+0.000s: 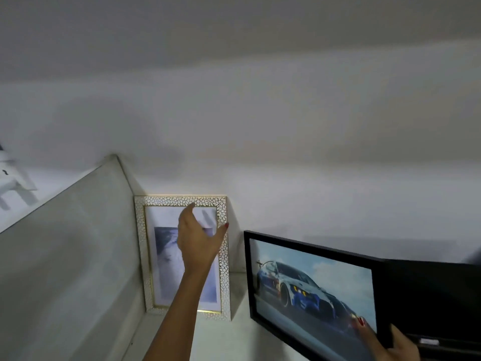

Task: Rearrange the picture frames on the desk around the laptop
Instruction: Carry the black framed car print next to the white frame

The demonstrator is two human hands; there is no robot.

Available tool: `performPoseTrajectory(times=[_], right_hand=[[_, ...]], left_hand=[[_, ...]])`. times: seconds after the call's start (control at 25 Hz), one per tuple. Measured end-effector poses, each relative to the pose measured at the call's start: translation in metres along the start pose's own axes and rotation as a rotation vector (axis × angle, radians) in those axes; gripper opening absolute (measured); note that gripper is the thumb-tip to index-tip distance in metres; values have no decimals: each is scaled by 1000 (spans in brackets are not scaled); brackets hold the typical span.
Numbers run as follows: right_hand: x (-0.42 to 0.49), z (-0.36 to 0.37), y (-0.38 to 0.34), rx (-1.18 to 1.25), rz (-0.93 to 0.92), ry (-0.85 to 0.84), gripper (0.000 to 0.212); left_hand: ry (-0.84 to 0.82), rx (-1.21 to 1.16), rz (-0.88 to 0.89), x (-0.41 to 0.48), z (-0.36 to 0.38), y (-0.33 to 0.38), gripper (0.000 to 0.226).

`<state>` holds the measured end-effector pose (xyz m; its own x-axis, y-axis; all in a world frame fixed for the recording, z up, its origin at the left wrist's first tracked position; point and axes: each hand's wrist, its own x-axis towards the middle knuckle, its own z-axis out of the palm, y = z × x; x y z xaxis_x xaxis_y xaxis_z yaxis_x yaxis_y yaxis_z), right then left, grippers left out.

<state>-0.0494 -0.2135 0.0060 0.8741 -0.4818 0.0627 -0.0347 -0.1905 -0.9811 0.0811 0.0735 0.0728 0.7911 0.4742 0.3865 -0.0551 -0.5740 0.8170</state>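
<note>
The person's left hand (197,241) is reaching toward the tall white-and-gold picture frame with a pebbled border (182,256), which is standing upright in the corner where the white wall (286,152) meets the pale side panel (78,243) — leaning back there, it seems, so the wall props it. The fingers are spread apart, thumb out to the right near the frame's right edge, forefinger up by its top border; I cannot tell whether they are touching the glass yet, though the hand looks shaped to take the frame by its upper part.

The right hand (390,342) is holding the black rectangular frame with a racing-car picture (312,287) by its lower right corner, thumb pressed on the front of it, the rest of the fingers hidden behind. That frame is tilting, its right side lower, and appears lifted off the white desk surface (234,334) — probably so it can be set somewhere new. The dark laptop (437,295) is sitting just behind its right end.

The pale frame is holding a greyish-blue print in a wide white mat; the car is blue and white against a cloudy sky.
</note>
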Motion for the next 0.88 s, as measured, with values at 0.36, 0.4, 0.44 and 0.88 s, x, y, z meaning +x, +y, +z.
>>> performPoseTrajectory(times=[0.36, 0.4, 0.44, 0.88], right_hand=[[30, 37, 19, 46, 18, -88, 16], [33, 41, 25, 42, 18, -101, 13], [36, 46, 32, 39, 22, -110, 18], [83, 120, 80, -66, 49, -162, 33]], left_hand=[[-24, 440, 232, 35, 44, -27, 84], [-16, 450, 260, 36, 43, -30, 78], [-1, 461, 281, 36, 42, -31, 73], [115, 382, 407, 22, 18, -29, 54]])
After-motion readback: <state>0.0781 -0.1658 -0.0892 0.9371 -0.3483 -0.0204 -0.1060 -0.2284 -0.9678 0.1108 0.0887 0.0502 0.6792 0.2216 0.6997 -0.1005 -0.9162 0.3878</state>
